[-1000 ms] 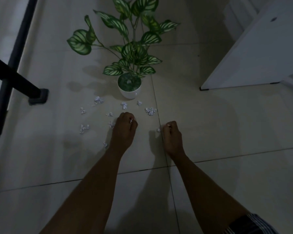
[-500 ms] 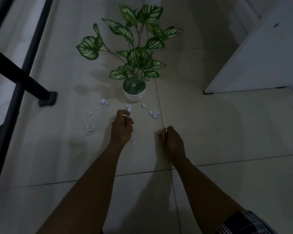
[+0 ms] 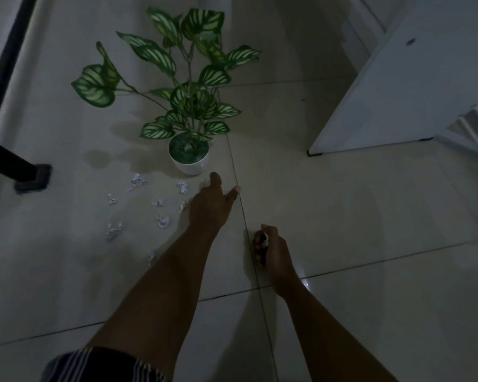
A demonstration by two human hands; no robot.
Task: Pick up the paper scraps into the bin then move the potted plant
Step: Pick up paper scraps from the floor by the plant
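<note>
The potted plant, green striped leaves in a small white pot, stands on the tiled floor. Several crumpled white paper scraps lie in front of it and to its left. My left hand reaches just in front of the pot, forefinger and thumb spread over the floor. Its other fingers are curled under and the palm is hidden. My right hand is lower and to the right, closed on a white scrap that shows between its fingers. No bin is in view.
A black furniture leg with a square foot stands at the left. At the upper right a white cabinet rests on the floor. A striped garment shows at the bottom edge.
My left hand has moved forward and right toward the pot, its forefinger and thumb now spread. My right hand has drawn back a little, still closed on its scrap.
</note>
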